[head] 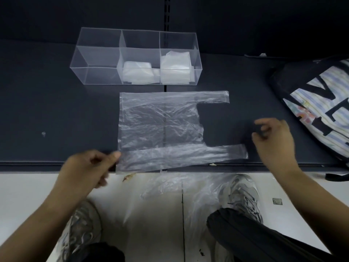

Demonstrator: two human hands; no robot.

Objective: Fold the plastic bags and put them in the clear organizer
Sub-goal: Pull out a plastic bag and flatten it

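Nearest, below the bag [160, 129], some loose bags [179, 193] lie crumpled on the floor [28, 195]; a foot could step on them and tear the thin film. The bag itself lies flat on the dark shelf [56, 120], and its near edge seems to hang a little over the shelf front, so a careless pull may drag it down to the floor. At the near left corner of the bag the left hand [88, 167] seems to pinch the film between thumb and curled fingers, though it is blurred. If this corner is lifted alone, the slippery film will probably skew and the fold will come out crooked. The right hand [273, 140] hangs just right of the bag, past the end of the near handle [226, 152], with fingers loosely curled and holding nothing; the far handle [213, 97] is free too, so both handles can flap or twist during a fold. A striped tote [321, 103] lies further right of the bag and could catch that elbow. Just beyond the bag stands the organizer [98, 47]: folded bags [136, 72] fill its middle and right compartments and are already puffing up, so a loose fold put in there may spring open.
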